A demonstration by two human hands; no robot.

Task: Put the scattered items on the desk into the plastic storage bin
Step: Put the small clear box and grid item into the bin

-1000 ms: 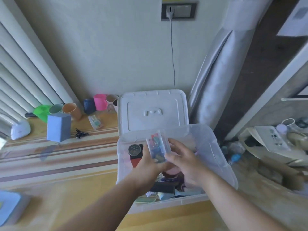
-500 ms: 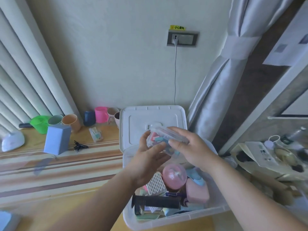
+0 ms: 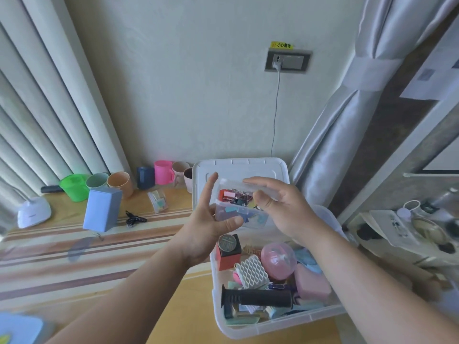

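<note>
Fingers (image 3: 250, 181) of my right hand (image 3: 280, 207) are lifting the clear clip box's (image 3: 238, 209) lid; my left hand's (image 3: 208, 219) thumb is pinching its base above the storage bin (image 3: 273, 326)

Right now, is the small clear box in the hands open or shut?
Open. The small clear box shows its lid lifted under the right hand, with colored clips visible between lid and base; the left hand holds the base.

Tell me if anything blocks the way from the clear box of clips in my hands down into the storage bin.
Nothing visible does. The clip box, held by the left hand and right hand, is above the open bin. The lid stands behind. Directly below sit a red box and a pink ball.
</note>
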